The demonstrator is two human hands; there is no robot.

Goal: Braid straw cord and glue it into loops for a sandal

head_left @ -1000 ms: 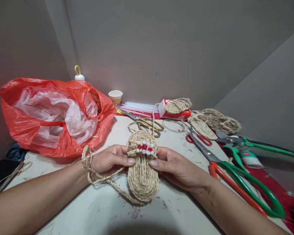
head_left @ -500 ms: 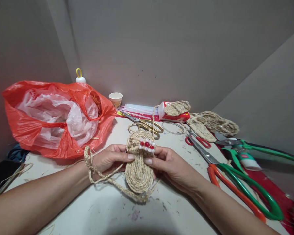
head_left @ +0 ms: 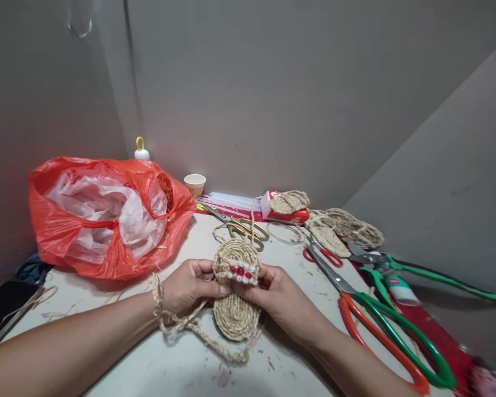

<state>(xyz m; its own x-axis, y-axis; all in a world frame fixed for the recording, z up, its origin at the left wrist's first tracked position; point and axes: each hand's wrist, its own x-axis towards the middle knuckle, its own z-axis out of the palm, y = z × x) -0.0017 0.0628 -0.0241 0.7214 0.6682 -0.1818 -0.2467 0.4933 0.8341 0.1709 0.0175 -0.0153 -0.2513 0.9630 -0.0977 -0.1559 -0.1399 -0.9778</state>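
Straw-coloured, one braided sole [head_left: 237, 317] is gripped between two hands [head_left: 228, 285], beads [head_left: 242, 272] across it.

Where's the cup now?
Cup is left of centre in the head view, at the back of the table, between the red bag and pale sticks.

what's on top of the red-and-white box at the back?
A coiled straw-braid piece lies on the red-and-white box. It covers much of the top face, so whatever is under the braid can't be seen. The box's inside isn't visible either.
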